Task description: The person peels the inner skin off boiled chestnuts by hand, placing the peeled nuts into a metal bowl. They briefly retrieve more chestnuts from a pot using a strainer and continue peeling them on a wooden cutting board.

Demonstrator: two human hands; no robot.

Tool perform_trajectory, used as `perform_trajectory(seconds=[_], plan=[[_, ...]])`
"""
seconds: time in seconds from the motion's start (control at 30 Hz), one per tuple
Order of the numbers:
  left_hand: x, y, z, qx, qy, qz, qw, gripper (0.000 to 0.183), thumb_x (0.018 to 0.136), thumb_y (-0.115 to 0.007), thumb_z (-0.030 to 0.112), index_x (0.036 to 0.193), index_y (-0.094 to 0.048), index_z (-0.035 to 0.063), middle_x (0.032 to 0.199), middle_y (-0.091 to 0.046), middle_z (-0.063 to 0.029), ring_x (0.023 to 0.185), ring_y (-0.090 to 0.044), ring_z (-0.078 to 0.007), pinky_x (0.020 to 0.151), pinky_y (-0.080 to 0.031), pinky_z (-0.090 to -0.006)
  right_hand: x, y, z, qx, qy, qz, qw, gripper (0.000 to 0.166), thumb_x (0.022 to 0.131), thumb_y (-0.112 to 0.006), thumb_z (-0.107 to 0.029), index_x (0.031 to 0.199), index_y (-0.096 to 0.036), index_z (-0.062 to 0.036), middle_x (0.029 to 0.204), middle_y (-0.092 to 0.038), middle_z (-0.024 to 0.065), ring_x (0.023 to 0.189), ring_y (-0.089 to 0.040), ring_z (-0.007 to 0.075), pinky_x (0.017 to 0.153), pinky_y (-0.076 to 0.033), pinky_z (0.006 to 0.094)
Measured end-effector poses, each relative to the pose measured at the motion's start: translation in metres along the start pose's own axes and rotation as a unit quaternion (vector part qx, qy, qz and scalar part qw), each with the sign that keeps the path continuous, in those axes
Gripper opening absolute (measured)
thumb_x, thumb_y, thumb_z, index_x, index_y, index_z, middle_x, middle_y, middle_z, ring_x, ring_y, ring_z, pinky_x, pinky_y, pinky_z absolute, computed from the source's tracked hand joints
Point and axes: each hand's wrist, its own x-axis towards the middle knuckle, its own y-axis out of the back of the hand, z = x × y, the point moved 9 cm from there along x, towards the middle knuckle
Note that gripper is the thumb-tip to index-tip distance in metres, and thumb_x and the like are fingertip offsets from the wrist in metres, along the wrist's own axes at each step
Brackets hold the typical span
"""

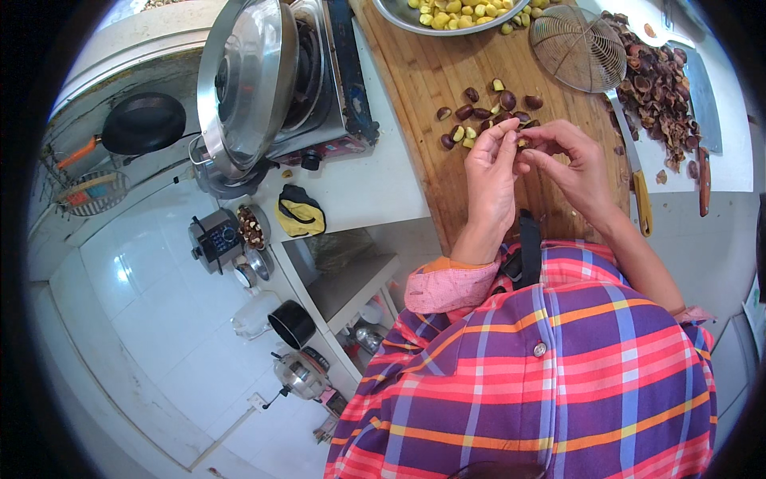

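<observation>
Between my two hands, above a wooden cutting board (413,84), is a small chestnut piece (522,143) with yellow flesh and some brown on it. My left hand (494,170) pinches at it from the left with thumb and fingers. From the other side the thumb and fingers of my right hand (565,158) close around it; the exact contact is partly hidden. Just beyond my fingers lie several chestnuts (464,112), some in brown shells, some cut to show pale yellow flesh. A metal bowl (413,25) of peeled yellow chestnuts stands at the board's far end.
At the right are a wire skimmer (577,48) with a yellow handle, a heap of brown shells (652,90) and a cleaver (703,102). A gas stove (335,120) with a lidded wok (206,78) stands left. A yellow-and-black cloth (299,215) lies near the counter edge.
</observation>
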Motion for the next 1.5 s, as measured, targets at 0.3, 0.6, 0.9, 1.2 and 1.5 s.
perform_trajectory(seconds=[0.3,0.6,0.9,1.2,1.5], plan=[[0.002,0.005,-0.030,-0.103,0.077,-0.006,0.992,0.017,0.095,-0.057,0.012,0.110,-0.061,0.0054,0.097,-0.063,-0.0010,0.077,-0.057,-0.0052,0.065,-0.048,-0.0178,-0.001,0.004,-0.010,-0.097,0.096,-0.027,0.990,0.018,0.075,-0.072,-0.002,0.093,-0.069,0.0009,0.080,-0.063,0.0105,0.070,-0.062,0.0188,0.061,-0.049,0.0284],[-0.006,0.006,-0.034,-0.120,0.089,-0.024,0.989,0.020,0.097,-0.053,0.013,0.113,-0.061,0.0062,0.106,-0.063,-0.0013,0.095,-0.058,-0.0105,0.083,-0.048,-0.0249,-0.005,-0.003,-0.031,-0.179,0.213,-0.070,0.958,0.018,0.074,-0.072,-0.004,0.092,-0.068,-0.0016,0.089,-0.063,0.0098,0.079,-0.062,0.0254,0.067,-0.050,0.0317],[-0.009,0.004,-0.037,-0.135,0.134,-0.028,0.981,0.028,0.099,-0.049,0.025,0.114,-0.060,0.0044,0.108,-0.063,-0.0047,0.101,-0.059,-0.0125,0.090,-0.049,-0.0268,-0.003,0.009,-0.007,-0.084,0.060,-0.051,0.993,0.016,0.075,-0.071,-0.002,0.091,-0.069,-0.0001,0.085,-0.064,0.0107,0.075,-0.062,0.0201,0.065,-0.048,0.0272],[-0.009,-0.001,-0.039,-0.168,0.161,-0.047,0.971,0.045,0.099,-0.046,0.036,0.119,-0.055,-0.0025,0.117,-0.061,-0.0103,0.107,-0.059,-0.0192,0.094,-0.049,-0.0304,0.001,0.016,0.006,-0.050,0.019,-0.030,0.998,0.016,0.083,-0.066,-0.005,0.098,-0.070,0.0011,0.084,-0.066,0.0062,0.076,-0.061,0.0143,0.067,-0.047,0.0253],[-0.004,-0.004,-0.023,-0.158,0.136,-0.062,0.976,0.043,0.099,-0.046,0.033,0.123,-0.053,-0.0026,0.119,-0.059,-0.0157,0.110,-0.058,-0.0256,0.094,-0.049,-0.0317,-0.017,0.017,0.086,0.393,-0.315,0.001,0.864,0.025,0.091,-0.063,-0.016,0.112,-0.063,-0.0041,0.091,-0.065,-0.0016,0.080,-0.060,0.0052,0.070,-0.047,0.0188]])
